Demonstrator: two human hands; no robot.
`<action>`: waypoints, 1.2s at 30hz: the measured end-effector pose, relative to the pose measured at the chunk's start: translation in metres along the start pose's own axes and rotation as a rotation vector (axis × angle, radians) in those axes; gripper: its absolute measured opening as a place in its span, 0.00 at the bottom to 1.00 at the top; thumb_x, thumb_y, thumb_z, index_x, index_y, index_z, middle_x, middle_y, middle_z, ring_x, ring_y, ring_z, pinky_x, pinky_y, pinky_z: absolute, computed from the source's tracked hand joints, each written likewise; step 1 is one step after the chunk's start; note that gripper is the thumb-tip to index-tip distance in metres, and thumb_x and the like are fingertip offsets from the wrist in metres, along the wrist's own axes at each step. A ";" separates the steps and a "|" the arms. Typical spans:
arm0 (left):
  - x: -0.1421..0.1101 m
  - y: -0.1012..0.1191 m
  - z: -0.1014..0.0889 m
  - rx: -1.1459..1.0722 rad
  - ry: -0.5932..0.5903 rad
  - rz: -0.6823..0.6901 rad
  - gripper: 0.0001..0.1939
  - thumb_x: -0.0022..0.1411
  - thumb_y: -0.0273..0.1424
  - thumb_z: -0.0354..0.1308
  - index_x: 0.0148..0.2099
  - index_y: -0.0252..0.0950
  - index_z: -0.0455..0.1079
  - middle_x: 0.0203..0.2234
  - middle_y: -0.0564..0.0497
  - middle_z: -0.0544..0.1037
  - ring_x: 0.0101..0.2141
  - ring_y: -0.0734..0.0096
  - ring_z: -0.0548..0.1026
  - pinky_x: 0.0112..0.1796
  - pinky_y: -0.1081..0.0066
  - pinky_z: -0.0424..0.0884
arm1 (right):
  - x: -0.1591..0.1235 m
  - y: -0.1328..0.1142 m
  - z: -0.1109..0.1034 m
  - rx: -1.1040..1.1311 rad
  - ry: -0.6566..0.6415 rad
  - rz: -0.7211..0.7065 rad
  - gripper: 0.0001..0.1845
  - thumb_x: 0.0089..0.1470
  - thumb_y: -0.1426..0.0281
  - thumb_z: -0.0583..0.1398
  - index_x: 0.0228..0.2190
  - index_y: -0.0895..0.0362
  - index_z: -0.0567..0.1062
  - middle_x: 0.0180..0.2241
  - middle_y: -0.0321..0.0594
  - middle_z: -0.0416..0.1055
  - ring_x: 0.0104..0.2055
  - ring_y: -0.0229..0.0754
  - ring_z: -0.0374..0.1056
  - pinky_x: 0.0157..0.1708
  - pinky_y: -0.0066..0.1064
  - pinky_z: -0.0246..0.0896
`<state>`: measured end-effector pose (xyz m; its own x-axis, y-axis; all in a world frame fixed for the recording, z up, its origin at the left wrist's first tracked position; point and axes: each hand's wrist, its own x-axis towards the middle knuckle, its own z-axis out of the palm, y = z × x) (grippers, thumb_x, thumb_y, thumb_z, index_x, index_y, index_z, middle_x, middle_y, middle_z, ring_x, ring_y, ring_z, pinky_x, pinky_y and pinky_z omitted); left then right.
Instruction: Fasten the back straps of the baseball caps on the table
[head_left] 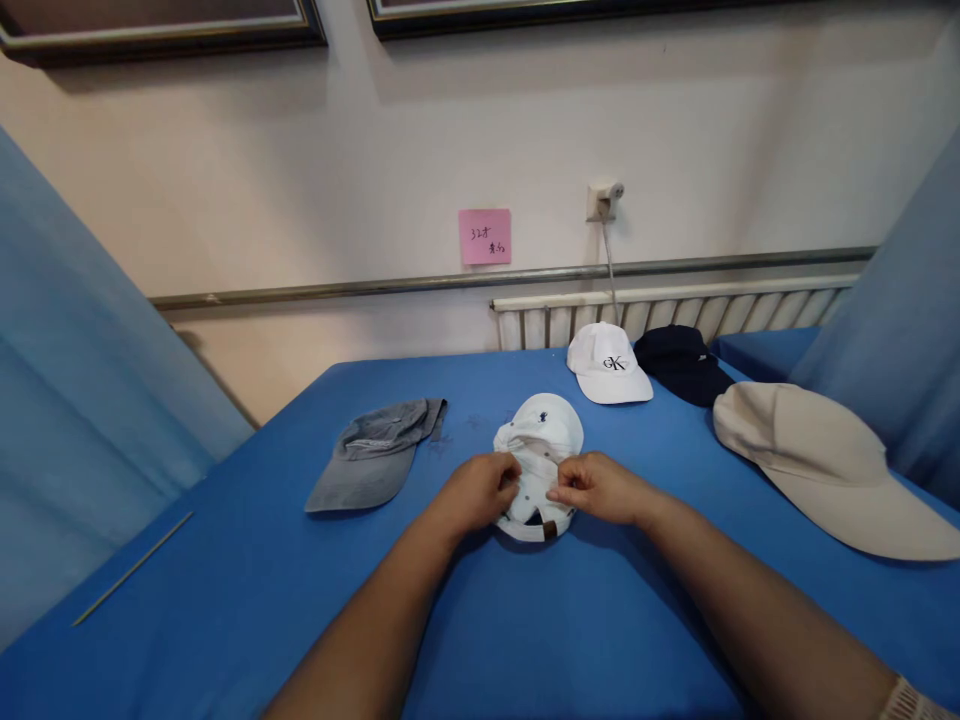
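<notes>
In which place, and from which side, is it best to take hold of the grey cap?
Probably the brim's edge, from the near left: the grey cap points its broad brim that way, with nothing in front, while its strap faces away.

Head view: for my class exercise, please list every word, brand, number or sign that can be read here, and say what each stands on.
"32": pink note on the wall, handwritten; the characters after and below it are too unclear to read surely.
"CK": front of the white cap, in black; the first letter is small and less certain.
Too small to read: lettering on the grey cap, marks on the navy cap and pale cap.
</notes>
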<state>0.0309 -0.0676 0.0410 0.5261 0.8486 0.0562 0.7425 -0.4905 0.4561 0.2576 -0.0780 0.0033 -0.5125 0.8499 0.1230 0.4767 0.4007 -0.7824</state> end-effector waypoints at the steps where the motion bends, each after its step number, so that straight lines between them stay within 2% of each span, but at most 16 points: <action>1: -0.001 -0.001 0.001 0.043 -0.018 0.012 0.10 0.53 0.28 0.58 0.39 0.36 0.74 0.31 0.49 0.78 0.29 0.68 0.73 0.30 0.72 0.64 | 0.000 0.000 0.003 -0.013 -0.004 -0.005 0.13 0.53 0.63 0.61 0.22 0.57 0.71 0.20 0.31 0.68 0.23 0.33 0.60 0.23 0.24 0.51; 7: 0.003 -0.001 0.010 0.204 -0.081 0.045 0.11 0.49 0.29 0.62 0.39 0.37 0.74 0.34 0.46 0.78 0.34 0.61 0.74 0.33 0.70 0.65 | 0.000 0.000 0.012 -0.077 -0.012 -0.002 0.10 0.50 0.65 0.64 0.24 0.57 0.71 0.21 0.30 0.68 0.23 0.33 0.59 0.23 0.24 0.50; 11: 0.007 0.001 0.016 0.271 -0.085 0.015 0.05 0.51 0.26 0.59 0.33 0.36 0.73 0.30 0.46 0.78 0.30 0.62 0.74 0.29 0.70 0.62 | 0.001 0.001 0.016 -0.065 0.007 0.022 0.10 0.51 0.66 0.63 0.24 0.57 0.70 0.21 0.29 0.67 0.23 0.33 0.58 0.23 0.24 0.50; 16: 0.007 0.003 0.018 0.282 -0.041 0.008 0.05 0.53 0.24 0.55 0.31 0.36 0.71 0.27 0.46 0.77 0.29 0.63 0.74 0.29 0.70 0.62 | 0.002 0.002 0.018 -0.057 0.018 0.013 0.09 0.51 0.67 0.62 0.24 0.57 0.70 0.21 0.30 0.67 0.23 0.33 0.59 0.24 0.24 0.51; 19: 0.006 0.006 0.014 0.249 0.061 -0.011 0.06 0.54 0.24 0.55 0.34 0.37 0.71 0.28 0.48 0.77 0.30 0.65 0.73 0.30 0.71 0.63 | 0.003 -0.001 0.017 -0.044 0.085 0.010 0.09 0.53 0.66 0.62 0.26 0.56 0.70 0.22 0.30 0.68 0.24 0.34 0.61 0.24 0.24 0.52; 21: 0.004 0.010 0.010 0.212 0.198 0.000 0.06 0.55 0.25 0.54 0.36 0.37 0.70 0.29 0.49 0.76 0.31 0.66 0.73 0.31 0.71 0.64 | 0.003 -0.005 0.016 -0.007 0.166 0.012 0.08 0.54 0.64 0.61 0.31 0.56 0.71 0.24 0.31 0.69 0.24 0.34 0.62 0.25 0.25 0.53; 25: -0.001 0.024 0.009 0.078 0.465 0.160 0.05 0.58 0.26 0.53 0.38 0.37 0.68 0.30 0.50 0.75 0.33 0.67 0.72 0.36 0.69 0.66 | 0.000 -0.015 0.014 0.013 0.305 -0.053 0.17 0.52 0.62 0.63 0.43 0.54 0.68 0.33 0.34 0.71 0.25 0.34 0.63 0.27 0.27 0.58; 27: -0.004 0.030 0.011 -0.002 0.483 0.260 0.03 0.60 0.26 0.53 0.37 0.37 0.67 0.30 0.51 0.74 0.34 0.69 0.72 0.37 0.69 0.67 | -0.001 -0.017 0.015 -0.040 0.335 -0.133 0.12 0.54 0.64 0.61 0.39 0.54 0.70 0.31 0.34 0.69 0.27 0.35 0.63 0.30 0.28 0.58; 29: -0.004 0.031 0.013 -0.091 0.479 0.293 0.05 0.62 0.26 0.52 0.39 0.37 0.68 0.32 0.51 0.75 0.35 0.70 0.72 0.39 0.70 0.68 | -0.001 -0.016 0.016 -0.056 0.371 -0.170 0.06 0.56 0.64 0.59 0.32 0.54 0.70 0.27 0.33 0.66 0.28 0.36 0.62 0.29 0.27 0.56; 31: -0.002 0.025 0.012 -0.172 0.534 0.236 0.07 0.63 0.26 0.51 0.42 0.37 0.69 0.35 0.50 0.76 0.36 0.70 0.73 0.40 0.70 0.69 | 0.002 -0.009 0.017 -0.003 0.401 -0.129 0.09 0.57 0.63 0.58 0.28 0.55 0.68 0.24 0.32 0.63 0.25 0.35 0.59 0.26 0.27 0.55; 33: 0.002 0.015 0.008 -0.202 0.591 0.122 0.08 0.62 0.27 0.52 0.42 0.37 0.69 0.35 0.50 0.77 0.35 0.70 0.74 0.39 0.70 0.69 | 0.005 0.000 0.017 0.076 0.407 -0.063 0.11 0.57 0.61 0.58 0.28 0.55 0.68 0.22 0.31 0.62 0.23 0.35 0.57 0.24 0.26 0.54; 34: 0.004 0.009 0.006 -0.187 0.579 0.064 0.07 0.61 0.27 0.52 0.41 0.37 0.70 0.34 0.50 0.77 0.34 0.70 0.74 0.38 0.70 0.69 | 0.007 0.004 0.017 0.111 0.406 -0.040 0.11 0.57 0.60 0.58 0.28 0.55 0.68 0.22 0.31 0.62 0.23 0.34 0.57 0.23 0.25 0.54; 36: 0.007 -0.001 0.005 -0.115 0.461 -0.018 0.07 0.58 0.28 0.54 0.40 0.36 0.71 0.33 0.50 0.78 0.33 0.68 0.75 0.36 0.70 0.69 | 0.009 0.010 0.017 0.159 0.408 -0.016 0.12 0.57 0.60 0.57 0.27 0.55 0.67 0.23 0.31 0.62 0.24 0.35 0.57 0.23 0.25 0.54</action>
<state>0.0358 -0.0625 0.0363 0.2557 0.8689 0.4238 0.6850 -0.4721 0.5548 0.2460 -0.0717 -0.0140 -0.1792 0.9224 0.3421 0.3384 0.3843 -0.8590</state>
